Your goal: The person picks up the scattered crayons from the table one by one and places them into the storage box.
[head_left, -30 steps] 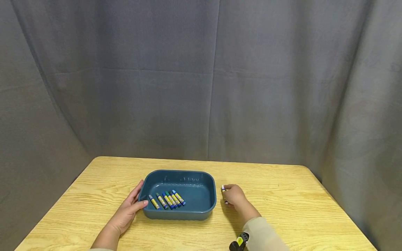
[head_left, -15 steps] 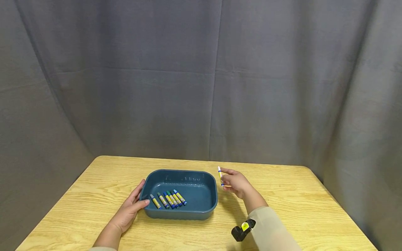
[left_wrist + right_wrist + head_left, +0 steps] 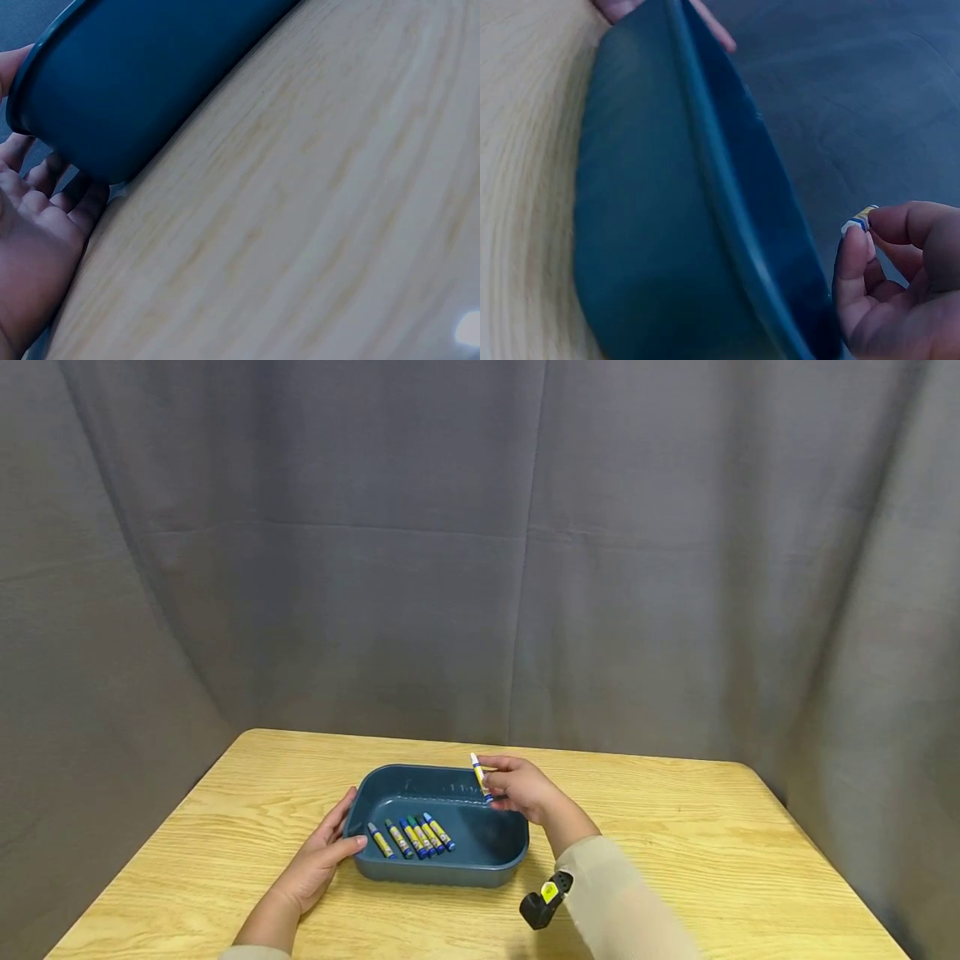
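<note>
A dark teal rectangular tray (image 3: 450, 877) stands on the table. Its left end is gripped by my left hand (image 3: 315, 864), thumb over the rim and fingers against the outer wall. Between thumb and fingers of my right hand (image 3: 528, 793) is a white-tipped crayon (image 3: 478, 771) with a yellow and blue wrapper, pinched and tilted above the tray's right back part. In the right wrist view only one pale end of that crayon (image 3: 857, 222) shows. Several similar crayons (image 3: 417, 838), with blue, green and dark tips, lie side by side on the tray's left floor.
The wooden table (image 3: 712, 860) extends on both sides of the tray. Behind it hangs a grey curtain (image 3: 390, 610). A small black device (image 3: 542, 902) with a yellow patch is worn at the right sleeve (image 3: 622, 893).
My right hand has lifted the white-tipped crayon off the table right of the tray and carried it leftward over the tray. The left hand keeps its grip on the tray.
</note>
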Demonstrator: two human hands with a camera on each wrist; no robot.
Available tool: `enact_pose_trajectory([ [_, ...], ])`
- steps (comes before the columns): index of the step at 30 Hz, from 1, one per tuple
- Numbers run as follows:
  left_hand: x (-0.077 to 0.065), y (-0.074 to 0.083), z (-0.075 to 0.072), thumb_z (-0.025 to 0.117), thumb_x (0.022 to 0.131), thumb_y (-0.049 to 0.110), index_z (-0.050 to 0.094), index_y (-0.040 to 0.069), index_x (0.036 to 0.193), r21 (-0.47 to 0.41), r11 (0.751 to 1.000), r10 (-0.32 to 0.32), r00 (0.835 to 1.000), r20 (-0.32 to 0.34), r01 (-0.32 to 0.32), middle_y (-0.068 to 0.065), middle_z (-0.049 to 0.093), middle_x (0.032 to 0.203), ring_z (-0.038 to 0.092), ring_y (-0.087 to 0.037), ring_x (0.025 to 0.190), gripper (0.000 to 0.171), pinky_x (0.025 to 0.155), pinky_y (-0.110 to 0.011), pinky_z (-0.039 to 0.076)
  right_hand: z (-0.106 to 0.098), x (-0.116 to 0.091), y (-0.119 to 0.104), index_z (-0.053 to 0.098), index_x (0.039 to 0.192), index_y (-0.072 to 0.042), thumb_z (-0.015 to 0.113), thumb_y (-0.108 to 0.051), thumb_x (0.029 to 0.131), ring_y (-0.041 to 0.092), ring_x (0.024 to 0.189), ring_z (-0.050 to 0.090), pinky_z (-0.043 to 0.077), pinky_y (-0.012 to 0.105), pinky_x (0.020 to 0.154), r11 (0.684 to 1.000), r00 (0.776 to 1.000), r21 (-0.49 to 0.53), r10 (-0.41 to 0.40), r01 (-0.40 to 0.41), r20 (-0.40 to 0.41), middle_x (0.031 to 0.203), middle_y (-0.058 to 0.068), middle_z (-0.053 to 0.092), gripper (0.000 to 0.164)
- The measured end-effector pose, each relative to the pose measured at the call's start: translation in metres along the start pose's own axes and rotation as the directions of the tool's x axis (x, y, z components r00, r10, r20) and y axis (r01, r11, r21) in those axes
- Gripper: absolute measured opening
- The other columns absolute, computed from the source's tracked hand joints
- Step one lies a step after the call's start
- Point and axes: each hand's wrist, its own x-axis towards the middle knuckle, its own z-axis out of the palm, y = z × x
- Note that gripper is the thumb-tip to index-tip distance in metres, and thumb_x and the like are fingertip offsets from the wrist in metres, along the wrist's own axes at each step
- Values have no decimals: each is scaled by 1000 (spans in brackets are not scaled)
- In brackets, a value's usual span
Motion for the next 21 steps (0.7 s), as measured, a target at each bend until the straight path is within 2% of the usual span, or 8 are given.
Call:
enact_pose_trajectory([
  [6,0,0,2,60,91,9,11,13,159,-1,1000,-4,1000,4,4,-15,9,165,38,22,116,84,95,-2,34,21,4,8,57,135,-1,53,-2,93,12,73,50,54,24,64,997,998,-76,-1,5,57,84,1,55,42],
  [9,1,0,3,59,91,10,11,14,159,5,1000,-11,1000,3,11,-14,9,166,38,22,116,84,95,-2,33,30,3,13,57,135,-1,53,-2,93,12,73,51,56,26,65,989,997,-146,9,2,76,83,1,55,41],
  [16,0,1,3,59,91,10,11,16,159,12,1000,-17,1000,1,17,-13,9,166,36,22,116,83,95,-1,32,45,3,18,61,131,-2,57,1,91,14,82,57,59,33,70,960,995,-277,59,-34,84,96,8,63,40],
  [21,-2,1,4,60,91,11,11,16,159,15,1000,-23,1000,1,23,-13,10,166,37,21,117,84,95,-2,33,51,4,25,64,126,0,57,5,88,13,74,53,58,31,65,945,993,-324,70,-38,90,95,8,64,39],
])
